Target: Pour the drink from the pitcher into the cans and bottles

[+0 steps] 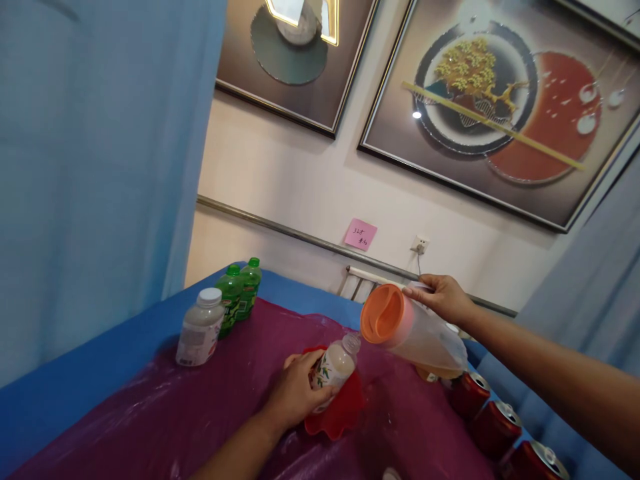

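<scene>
My left hand [295, 390] is wrapped round a small clear bottle [334, 367] with a leafy label and no cap. The bottle leans right over a red wavy-edged dish [345, 410]. With my right hand [440, 297] I grip the handle of a translucent pitcher [425, 339], which has an orange lid [383, 313]. The pitcher lies tilted to the left, its lid close to the bottle's mouth, and some yellowish liquid shows along its lower side. Whether liquid is flowing between the two I cannot tell.
A white-capped jar [200, 330] and two green bottles [233, 297] stand at the left on the purple sheet [240, 400]. Several red cans [497, 427] line the right edge. Blue curtains [100, 160] hang on both sides; a wall rail [300, 235] runs behind.
</scene>
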The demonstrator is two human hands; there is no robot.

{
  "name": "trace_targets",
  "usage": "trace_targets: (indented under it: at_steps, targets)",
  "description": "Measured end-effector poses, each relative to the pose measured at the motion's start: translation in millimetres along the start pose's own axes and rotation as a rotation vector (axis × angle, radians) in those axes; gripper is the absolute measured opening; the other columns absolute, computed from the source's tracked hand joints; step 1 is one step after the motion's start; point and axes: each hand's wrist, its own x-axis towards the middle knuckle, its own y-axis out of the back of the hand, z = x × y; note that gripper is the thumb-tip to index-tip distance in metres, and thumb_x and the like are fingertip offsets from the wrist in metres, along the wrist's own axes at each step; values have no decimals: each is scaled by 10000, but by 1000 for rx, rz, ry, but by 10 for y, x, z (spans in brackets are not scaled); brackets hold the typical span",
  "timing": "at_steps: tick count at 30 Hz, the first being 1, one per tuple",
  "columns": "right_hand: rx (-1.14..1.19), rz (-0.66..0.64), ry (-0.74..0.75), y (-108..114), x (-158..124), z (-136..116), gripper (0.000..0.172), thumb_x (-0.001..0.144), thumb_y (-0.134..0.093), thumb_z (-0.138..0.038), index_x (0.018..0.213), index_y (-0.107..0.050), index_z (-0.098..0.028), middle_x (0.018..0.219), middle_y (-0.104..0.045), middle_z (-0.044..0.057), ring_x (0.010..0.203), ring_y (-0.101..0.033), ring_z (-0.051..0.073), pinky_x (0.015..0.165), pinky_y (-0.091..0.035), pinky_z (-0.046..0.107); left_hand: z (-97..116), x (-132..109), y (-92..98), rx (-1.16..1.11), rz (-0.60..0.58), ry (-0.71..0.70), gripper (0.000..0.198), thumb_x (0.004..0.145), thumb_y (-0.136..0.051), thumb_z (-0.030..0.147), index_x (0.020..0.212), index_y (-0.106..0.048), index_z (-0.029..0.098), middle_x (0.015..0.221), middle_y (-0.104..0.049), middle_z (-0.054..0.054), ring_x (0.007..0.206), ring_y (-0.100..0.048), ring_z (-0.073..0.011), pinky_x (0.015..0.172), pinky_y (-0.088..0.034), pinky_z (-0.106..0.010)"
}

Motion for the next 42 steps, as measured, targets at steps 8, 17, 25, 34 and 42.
trace_targets:
  at_steps: [8, 17, 25, 34, 42]
  targets:
    - [12, -4, 3, 8, -16, -31, 649, 692, -671, -794, 563, -373, -233, 526, -305, -66, 511, -286, 97, 468, -218, 250, -7, -5, -11, -4, 17, 9, 644, 623, -818, 271, 1252, -684, 264, 1236, -739, -54, 1149, -625, -311, 1071, -400, -419]
    - [17, -12, -9, 8, -10, 15, 639, 708, -674, -785, 578, -387, -228, 537, -305, -69, 524, -290, 99, 483, -216, 253, -17, 0, -11, -13, 4, 0, 648, 623, -816, 274, 1255, -678, 242, 1229, -738, -63, 1135, -627, -307, 1079, -395, -419]
    - [20, -12, -7, 10, -9, 6, 645, 695, -678, -786, 568, -379, -230, 535, -308, -68, 519, -286, 98, 479, -214, 254, -4, -8, -9, -14, 1, 10, 643, 627, -809, 265, 1256, -680, 264, 1222, -742, -54, 1137, -630, -299, 1074, -398, -407]
    - [8, -15, -4, 20, -14, 35, 634, 716, -672, -780, 580, -389, -229, 539, -308, -70, 526, -288, 102, 490, -210, 259, -16, 3, -19, -13, -2, 16, 642, 623, -820, 265, 1250, -684, 244, 1213, -742, -56, 1140, -619, -305, 1074, -394, -408]
    - [28, -17, -15, 31, -30, 19, 636, 702, -682, -778, 577, -382, -232, 534, -305, -71, 516, -279, 97, 483, -201, 259, 2, 4, 3, -18, -25, 8, 645, 632, -815, 271, 1260, -675, 239, 1242, -732, -59, 1145, -616, -307, 1091, -373, -414]
